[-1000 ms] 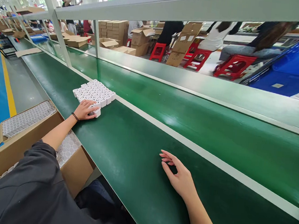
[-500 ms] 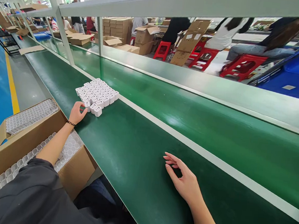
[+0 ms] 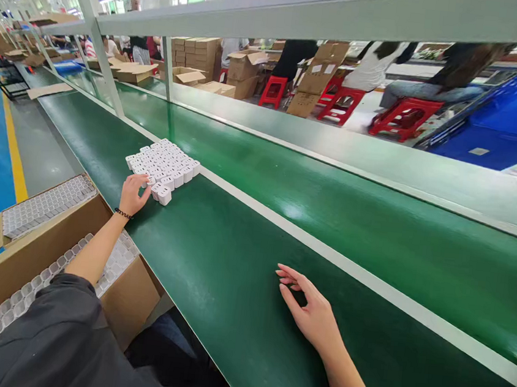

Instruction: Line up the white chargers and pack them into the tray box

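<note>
A tight cluster of white USB charger blocks (image 3: pixel 164 160) stands on the green belt, their slotted ends facing up. At the cluster's near left edge my left hand (image 3: pixel 133 194) has its thumb and fingers curved around one white charger (image 3: pixel 150 181), which they partly hide. Two more chargers (image 3: pixel 161 193) stand at the near corner, just right of the thumb. My right hand (image 3: pixel 309 306) is open over the belt, far to the right of the cluster, fingers loosely stretched and the thumb apart, holding nothing.
A cardboard box (image 3: pixel 132 294) with rows of clear plastic-looking cups stands below the belt's left edge; a second filled box (image 3: pixel 47 205) is behind it. A white rail (image 3: pixel 283 224) runs along the green surface (image 3: pixel 213 269). Overhead crosses a grey beam (image 3: pixel 277 14). People sit beyond.
The view has shifted slightly. My left hand stays at the same charger and my right hand keeps its open pose; the cluster looks unchanged.
</note>
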